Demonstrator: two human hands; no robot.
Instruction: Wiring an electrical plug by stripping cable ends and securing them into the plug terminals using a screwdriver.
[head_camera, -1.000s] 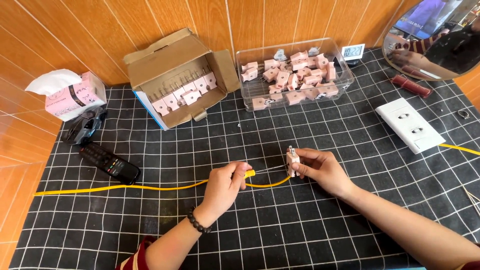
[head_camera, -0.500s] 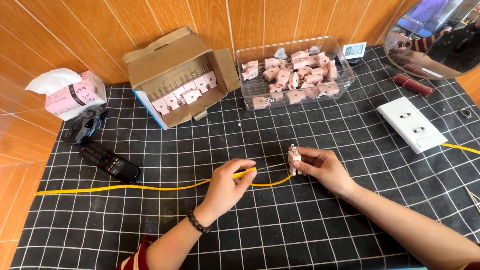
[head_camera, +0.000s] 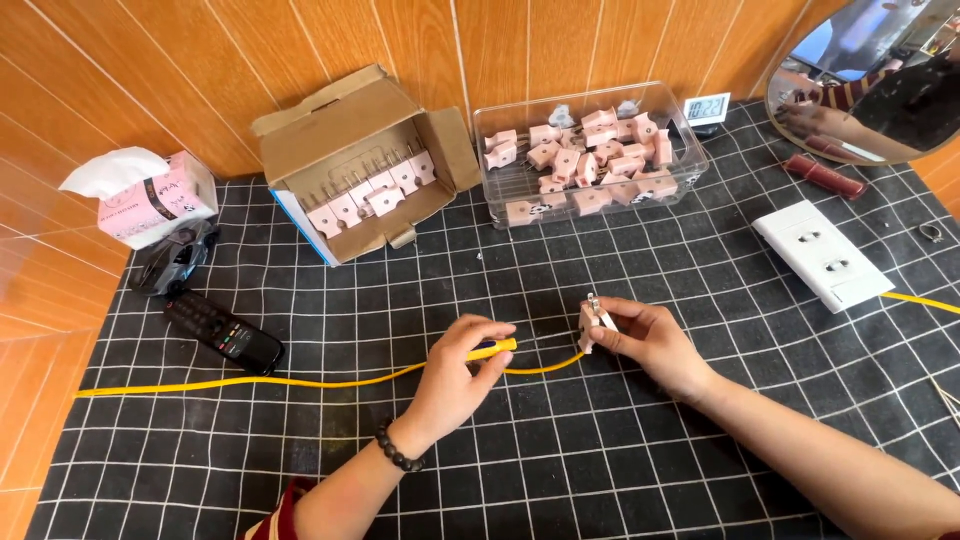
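My right hand pinches a small pink plug with its metal prongs pointing up, just above the black grid mat. A yellow cable runs from the mat's left edge to the plug. My left hand grips a short yellow-handled tool, lying level with its end pointing right toward the plug, a short gap away. A dark bead bracelet sits on my left wrist.
At the back stand an open cardboard box and a clear plastic tub, both holding pink plugs. A white socket plate lies right, a remote, a dark mouse and a tissue box left, a round mirror far right.
My left hand has turned slightly and brought the yellow tool level beside the cable. My right hand and the plug have barely moved.
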